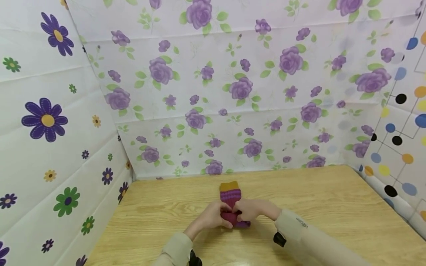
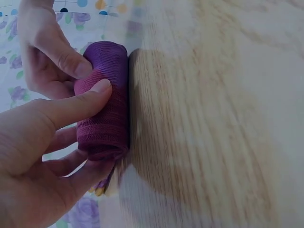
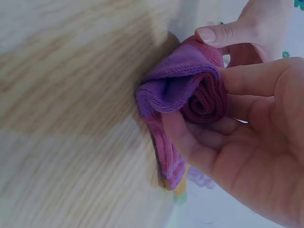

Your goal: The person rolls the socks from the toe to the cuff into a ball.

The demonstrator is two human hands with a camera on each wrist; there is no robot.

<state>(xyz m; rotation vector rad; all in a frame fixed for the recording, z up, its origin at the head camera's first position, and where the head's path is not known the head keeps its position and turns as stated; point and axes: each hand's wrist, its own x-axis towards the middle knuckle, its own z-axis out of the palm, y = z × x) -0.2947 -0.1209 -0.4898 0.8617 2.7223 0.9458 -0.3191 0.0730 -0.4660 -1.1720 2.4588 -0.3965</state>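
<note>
A maroon and purple knitted sock with a mustard cuff lies on the table, its near part wound into a roll. My left hand grips the left end of the roll, thumb on the near side and fingers curled behind. At the other end, my right hand holds the roll between thumb and fingers. The right wrist view shows the coiled end and a loose purple flap that a right fingertip touches. In the left wrist view the rolled fabric sits against the wood.
The wooden table extends to both sides. A rose-patterned sheet hangs behind it, a daisy-patterned one at left and a dotted one at right. Dark bands sit at both wrists.
</note>
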